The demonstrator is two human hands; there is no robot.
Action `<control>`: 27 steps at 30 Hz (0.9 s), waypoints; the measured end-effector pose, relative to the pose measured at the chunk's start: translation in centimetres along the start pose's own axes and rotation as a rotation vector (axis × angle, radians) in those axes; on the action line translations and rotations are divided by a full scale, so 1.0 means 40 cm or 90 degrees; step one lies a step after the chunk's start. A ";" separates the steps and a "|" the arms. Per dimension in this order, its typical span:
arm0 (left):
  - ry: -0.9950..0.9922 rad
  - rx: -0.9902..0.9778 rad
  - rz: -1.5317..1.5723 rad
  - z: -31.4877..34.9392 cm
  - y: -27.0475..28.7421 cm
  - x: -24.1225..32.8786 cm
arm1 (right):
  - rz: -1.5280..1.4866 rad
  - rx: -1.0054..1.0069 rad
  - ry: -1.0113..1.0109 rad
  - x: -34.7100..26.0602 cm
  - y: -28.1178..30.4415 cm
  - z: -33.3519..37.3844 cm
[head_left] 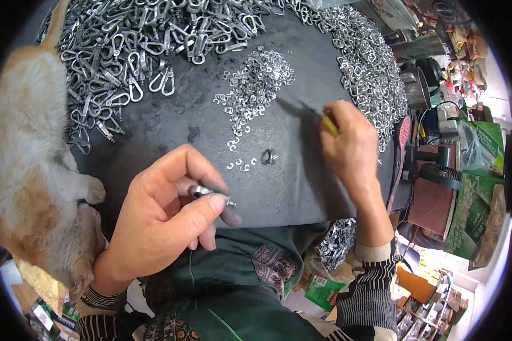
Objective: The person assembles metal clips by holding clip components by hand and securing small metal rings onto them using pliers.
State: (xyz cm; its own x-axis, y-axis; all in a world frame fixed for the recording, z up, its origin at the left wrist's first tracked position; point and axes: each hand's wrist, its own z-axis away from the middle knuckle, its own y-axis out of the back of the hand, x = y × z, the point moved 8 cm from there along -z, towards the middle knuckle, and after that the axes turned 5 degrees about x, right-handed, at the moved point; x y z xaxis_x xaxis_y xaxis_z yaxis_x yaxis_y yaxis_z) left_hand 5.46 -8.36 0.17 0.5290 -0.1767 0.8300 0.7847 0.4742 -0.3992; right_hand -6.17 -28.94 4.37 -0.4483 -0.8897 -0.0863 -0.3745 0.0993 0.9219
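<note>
My left hand point(168, 219) pinches a small silver metal part point(206, 192) between thumb and fingers, just above the near edge of the dark work surface point(301, 182). Further right, my right hand point(350, 145) grips a yellow-handled tool point(327, 125) whose dark blade points up-left toward a pile of small silver rings point(256, 85). A few loose rings point(242, 165) and one small dark piece point(269, 156) lie between the two hands.
An orange-and-white cat point(28, 165) lies along the left edge of the surface. Several metal snap hooks point(125, 45) are heaped at the back left, and a bank of smaller silver parts point(370, 62) at the right. A black fan point(438, 176) and cluttered shelves stand at the right.
</note>
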 end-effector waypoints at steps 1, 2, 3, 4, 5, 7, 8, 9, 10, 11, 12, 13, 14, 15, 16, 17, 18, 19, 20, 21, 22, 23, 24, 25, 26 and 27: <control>-0.003 0.005 -0.012 0.000 -0.007 0.008 | 0.009 0.019 -0.042 0.018 0.021 0.000; -0.007 0.009 -0.023 0.001 -0.012 0.013 | -0.037 -0.008 -0.094 0.027 0.030 0.003; -0.007 0.015 -0.026 -0.002 -0.010 0.008 | -0.087 -0.035 -0.149 0.030 0.036 0.011; -0.033 0.029 -0.073 -0.006 -0.002 0.006 | -0.253 -0.116 -0.189 0.001 0.029 0.020; -0.059 0.043 -0.121 -0.008 0.004 0.007 | -0.420 -0.197 -0.228 -0.040 0.016 0.035; -0.065 0.030 -0.127 -0.001 0.005 0.002 | -0.565 -0.288 -0.139 -0.140 0.020 0.054; -0.071 0.023 -0.133 0.003 0.005 0.002 | -0.543 -0.301 -0.111 -0.168 0.022 0.056; -0.072 0.023 -0.134 0.005 0.002 0.003 | -0.545 -0.270 -0.107 -0.190 0.028 0.051; -0.081 0.029 -0.131 0.007 -0.002 0.007 | -0.569 -0.259 -0.115 -0.202 0.026 0.051; -0.090 0.035 -0.128 0.009 -0.003 0.011 | -0.594 -0.248 -0.123 -0.209 0.025 0.050; -0.092 0.036 -0.128 0.011 -0.003 0.012 | -0.594 -0.247 -0.120 -0.214 0.025 0.049; -0.090 0.034 -0.128 0.012 -0.002 0.012 | -0.609 -0.225 -0.122 -0.215 0.031 0.046; -0.088 0.033 -0.127 0.013 -0.002 0.011 | -0.623 -0.202 -0.124 -0.215 0.037 0.042; -0.088 0.033 -0.127 0.012 -0.002 0.014 | -0.623 -0.202 -0.123 -0.212 0.036 0.043; -0.077 0.035 -0.106 0.010 0.000 0.016 | -0.614 -0.202 -0.095 -0.215 0.036 0.042; -0.066 0.038 -0.085 0.008 0.001 0.015 | -0.605 -0.202 -0.068 -0.218 0.037 0.042; -0.066 0.038 -0.085 0.010 0.000 0.017 | -0.605 -0.202 -0.068 -0.222 0.042 0.041; -0.057 0.027 -0.100 0.010 -0.004 0.014 | -0.592 -0.212 -0.071 -0.228 0.047 0.040; -0.047 0.016 -0.114 0.010 -0.009 0.009 | -0.580 -0.222 -0.075 -0.232 0.047 0.042; -0.046 0.016 -0.114 0.009 -0.011 0.008 | -0.579 -0.223 -0.076 -0.231 0.043 0.045; -0.065 0.016 -0.143 0.009 -0.014 0.011 | -0.563 -0.184 -0.035 -0.234 0.049 0.046; -0.085 0.017 -0.172 0.010 -0.017 0.013 | -0.546 -0.146 0.005 -0.239 0.058 0.047; -0.085 0.018 -0.170 0.009 -0.014 0.004 | -0.515 -0.143 0.057 -0.257 0.066 0.050; -0.121 -0.001 -0.190 0.009 -0.018 -0.002 | -0.468 -0.134 0.102 -0.266 0.070 0.055; -0.158 -0.021 -0.210 0.012 -0.022 -0.002 | -0.455 -0.141 0.086 -0.264 0.072 0.058; -0.154 -0.017 -0.208 0.014 -0.020 -0.001 | -0.445 -0.150 0.069 -0.258 0.073 0.061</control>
State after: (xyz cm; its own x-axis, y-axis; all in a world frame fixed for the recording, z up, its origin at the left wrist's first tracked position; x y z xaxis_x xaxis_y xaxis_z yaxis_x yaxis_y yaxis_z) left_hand 4.65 -8.24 0.67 0.1608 -0.1047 0.9814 0.9090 0.4031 -0.1059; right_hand -4.61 -18.36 7.05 -0.0824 -0.7503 -0.6560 -0.3539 -0.5933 0.7230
